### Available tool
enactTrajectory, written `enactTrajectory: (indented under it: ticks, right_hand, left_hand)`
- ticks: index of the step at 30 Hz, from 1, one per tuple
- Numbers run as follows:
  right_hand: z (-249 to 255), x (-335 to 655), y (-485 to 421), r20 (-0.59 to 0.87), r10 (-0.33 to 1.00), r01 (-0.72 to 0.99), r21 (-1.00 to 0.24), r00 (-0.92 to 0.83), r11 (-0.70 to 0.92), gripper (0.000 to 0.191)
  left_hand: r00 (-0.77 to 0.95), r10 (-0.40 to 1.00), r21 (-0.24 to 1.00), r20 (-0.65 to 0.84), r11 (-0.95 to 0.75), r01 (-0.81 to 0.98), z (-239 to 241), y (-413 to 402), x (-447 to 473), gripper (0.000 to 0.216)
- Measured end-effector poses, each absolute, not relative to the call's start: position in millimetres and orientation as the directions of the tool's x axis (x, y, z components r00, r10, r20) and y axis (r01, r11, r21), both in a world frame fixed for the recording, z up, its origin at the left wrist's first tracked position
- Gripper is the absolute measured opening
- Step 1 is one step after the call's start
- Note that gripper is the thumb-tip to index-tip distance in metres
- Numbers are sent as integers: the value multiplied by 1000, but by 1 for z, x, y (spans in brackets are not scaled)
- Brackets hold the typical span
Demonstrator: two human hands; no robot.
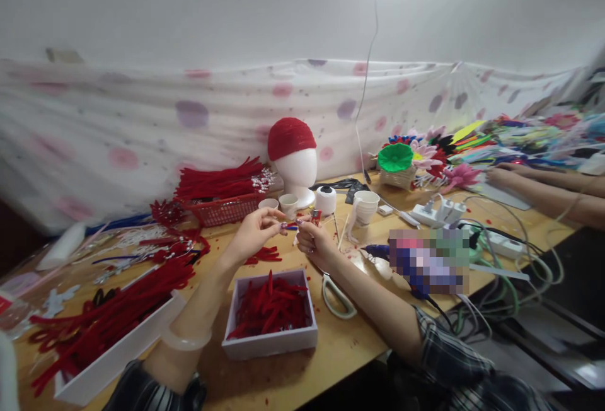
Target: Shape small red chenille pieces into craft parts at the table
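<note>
My left hand (255, 234) pinches one end of a short red chenille piece (292, 227) between thumb and fingertips. Close beside it, my right hand (316, 241) is closed round a small red lighter (316, 215) with a metal top; no flame can be made out. Below both hands stands a white box (269, 349) filled with short red chenille pieces (271, 307). A few more red pieces (265, 254) lie on the table behind the box. Scissors with pale handles (338, 301) lie under my right forearm, their blades partly hidden.
A foam head with a red cap (292, 140), a red basket of chenille stems (227, 209), a thread spool (326, 200) and cups (366, 208) stand behind. A long white box (118, 351) is at left. Power strips (439, 212) and another person's arms (543, 187) are at right.
</note>
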State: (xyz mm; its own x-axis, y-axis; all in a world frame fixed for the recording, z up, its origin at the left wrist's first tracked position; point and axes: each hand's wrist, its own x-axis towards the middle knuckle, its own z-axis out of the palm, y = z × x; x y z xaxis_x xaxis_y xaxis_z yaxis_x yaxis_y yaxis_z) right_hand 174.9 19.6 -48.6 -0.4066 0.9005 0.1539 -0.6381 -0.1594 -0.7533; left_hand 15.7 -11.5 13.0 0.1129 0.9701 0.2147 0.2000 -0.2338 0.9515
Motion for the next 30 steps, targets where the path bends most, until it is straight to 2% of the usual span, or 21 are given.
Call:
enactTrajectory:
  ticks: [2, 6, 9, 11, 13, 19, 23, 30]
  right_hand:
    - [-47, 175, 20, 152, 914, -650, -747, -376, -143, 29]
    - [-44, 176, 21, 139, 936, -663, -739, -323, -119, 32]
    - [-45, 175, 20, 140, 929, -654, -746, -343, -129, 34]
    - [-45, 175, 20, 147, 922, -648, -750, -359, -133, 35]
    - [-45, 175, 19, 152, 917, -644, -753, -369, -134, 34]
    - [-45, 175, 17, 154, 906, -645, -748, -395, -155, 35]
    - [-46, 174, 17, 126, 894, -610, -771, -430, -184, 37]
    - [-47, 173, 10, 178, 835, -518, -843, -521, -143, 33]
  left_hand:
    - [50, 970, 941, 239, -244, 234, 12, -9, 11, 23]
    - [-91, 946, 916, 310, -271, 297, 10, -5, 1, 34]
    - [46, 892, 810, 451, -430, 399, 10, -5, 2, 40]
    - [159, 852, 718, 498, -508, 476, 9, -7, 8, 29]
    - [173, 840, 682, 514, -522, 512, 6, -8, 14, 17]
    - [-9, 801, 698, 599, -517, 496, -3, -8, 23, 14]
    - [-92, 842, 791, 531, -453, 411, -3, -9, 26, 19]
    - [-143, 896, 904, 420, -401, 148, -1, -12, 31, 27]
